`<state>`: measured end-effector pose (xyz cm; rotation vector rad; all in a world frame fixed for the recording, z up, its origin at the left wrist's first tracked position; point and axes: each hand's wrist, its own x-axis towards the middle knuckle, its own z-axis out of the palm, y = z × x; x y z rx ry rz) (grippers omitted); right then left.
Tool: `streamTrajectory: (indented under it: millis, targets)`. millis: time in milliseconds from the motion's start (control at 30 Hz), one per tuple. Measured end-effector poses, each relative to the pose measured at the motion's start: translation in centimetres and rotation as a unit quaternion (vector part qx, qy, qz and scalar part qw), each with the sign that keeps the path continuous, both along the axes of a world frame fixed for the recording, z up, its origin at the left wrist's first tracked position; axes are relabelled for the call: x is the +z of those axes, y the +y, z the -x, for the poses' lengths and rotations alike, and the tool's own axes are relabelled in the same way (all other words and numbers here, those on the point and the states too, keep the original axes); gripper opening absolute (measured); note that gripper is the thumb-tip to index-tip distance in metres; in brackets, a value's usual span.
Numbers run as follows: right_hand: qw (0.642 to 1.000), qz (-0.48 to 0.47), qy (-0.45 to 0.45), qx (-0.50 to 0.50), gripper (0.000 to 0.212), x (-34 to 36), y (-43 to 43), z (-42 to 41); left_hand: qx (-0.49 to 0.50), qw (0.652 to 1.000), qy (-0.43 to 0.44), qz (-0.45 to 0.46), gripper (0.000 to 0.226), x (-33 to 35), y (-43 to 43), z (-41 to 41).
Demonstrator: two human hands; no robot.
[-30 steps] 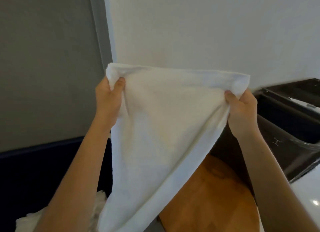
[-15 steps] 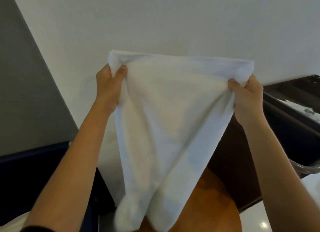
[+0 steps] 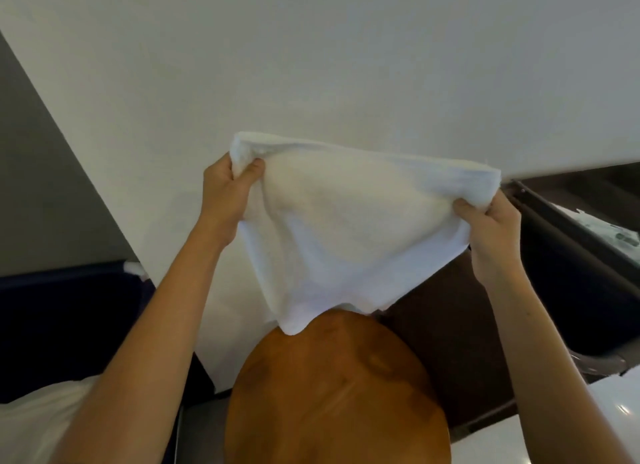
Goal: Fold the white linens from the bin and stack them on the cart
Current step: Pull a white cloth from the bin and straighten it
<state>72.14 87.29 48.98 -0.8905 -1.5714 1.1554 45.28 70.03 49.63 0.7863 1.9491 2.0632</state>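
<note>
- Left hand point(image 3: 225, 196) is pinching the upper left corner of the white towel point(image 3: 346, 231), thumb in front, fingers curled behind the cloth.
- Right hand point(image 3: 491, 228) is clamping the upper right corner the same way, sitting slightly lower.
- Between both hands the white towel is hanging in the air, top edge running left to right, low tip showing over a round wooden tabletop point(image 3: 336, 394); contact unclear.
- Dark cart point(image 3: 571, 262) is standing to the right, nearer the Right hand; navy bin point(image 3: 62, 325) is sitting at near left.
- Coming fold is likely asking the corners to meet.
</note>
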Motion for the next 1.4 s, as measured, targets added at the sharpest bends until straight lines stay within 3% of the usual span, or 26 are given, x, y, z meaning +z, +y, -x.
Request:
streamTrajectory:
  millis: [233, 500, 767, 1000, 1167, 1400]
  targets:
    - [0.998, 0.051, -0.025, 0.014, 0.036, -5.3, -0.7, -5.8, -0.011, 0.998, -0.042, 0.046, 0.015, -3.7, -2.0, -6.5]
    - [0.993, 0.097, -0.060, 0.022, 0.024, -11.2, -3.6, -11.2, -0.002, 0.989, -0.115, 0.093, 0.016, -10.3, -5.7, -13.3]
    - [0.975, 0.145, -0.166, 0.013, 0.023, -18.0, -6.8, -15.2, 0.018, 0.963, -0.220, 0.153, 0.010, -18.6, -10.1, -18.7]
    - [0.945, 0.199, -0.259, 0.007, 0.028, -23.1, -7.6, -16.6, 0.021, 0.942, -0.265, 0.205, 0.016, -23.9, -11.7, -20.4]
    - [0.920, 0.236, -0.313, -0.001, 0.019, -26.3, -6.8, -16.0, 0.010, 0.924, -0.296, 0.241, 0.017, -27.5, -11.4, -19.8]
    - [0.896, 0.237, -0.374, 0.028, 0.010, -28.8, -4.4, -13.3, 0.015, 0.901, -0.260, 0.348, 0.006, -31.5, -9.7, -17.0]
